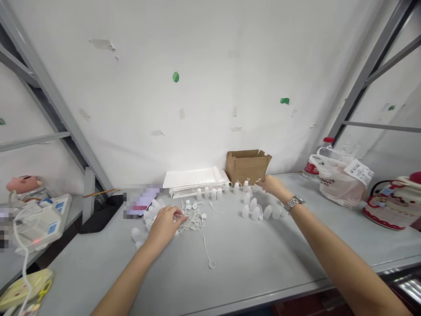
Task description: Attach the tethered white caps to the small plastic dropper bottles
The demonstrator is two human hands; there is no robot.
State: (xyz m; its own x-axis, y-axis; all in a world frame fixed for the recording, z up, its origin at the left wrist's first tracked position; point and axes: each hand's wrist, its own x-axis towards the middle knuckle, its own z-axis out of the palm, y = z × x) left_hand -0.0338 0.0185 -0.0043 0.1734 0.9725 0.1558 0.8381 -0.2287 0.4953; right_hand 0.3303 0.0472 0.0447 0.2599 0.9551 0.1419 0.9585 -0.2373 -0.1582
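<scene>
Apparently heaped for easy picking, slim white ring-ended straps (pixel 198 222) lie on the grey table (pixel 243 267) at the fingertips of the left hand (pixel 166 221), bent nearly together; from my remote post I cannot tell whether they hold one. Near the right hand (pixel 273 187), its fingers curled, its grip unclear to me, small translucent plastic bottles (pixel 253 204) stand upright, seemingly grouped for reach, while a ragged-edged brown cardboard box (pixel 246 167) and smooth white sheets (pixel 194 177) sit behind.
</scene>
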